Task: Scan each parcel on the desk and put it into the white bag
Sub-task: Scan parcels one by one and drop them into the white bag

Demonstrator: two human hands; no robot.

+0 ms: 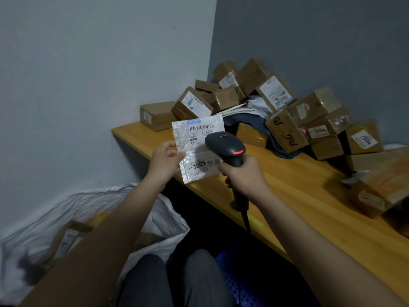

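Sitting at the desk [298, 185], knees under its near edge, with the white bag [168, 220] slumped open on the floor to the left — thin crinkled plastic, a few brown boxes already inside. Above it, left hand [164, 161] pinching the left edge of a flat mailer [199, 149], thumb on the front, other fingers hidden behind. Right hand [242, 173] wrapped tight round the grip of the scanner [225, 146], fingers fully curled, red light showing on the head.

Scanning now, by the look of it. Worth keeping the mailer flat and steady, label square to the scanner head, barcode near the top edge clear of the thumb and of the scanner's own shadow. Silvery bubble film, glossy and likely to glare, so a slight tilt may help. Soft and floppy too — held by one edge, liable to droop. Once read, only a short drop left and down into the bag.

Scanner: matte black plastic, curved head, cable trailing from the handle.

Farther on, toward the desk's far edge and back corner, a loose pile of parcels [265, 107]: taped cardboard boxes, shiny tape, white labels, some tipped on edge, leaning on one another. Desk top smooth yellow wood. Many parcels left, so the task is far from done.
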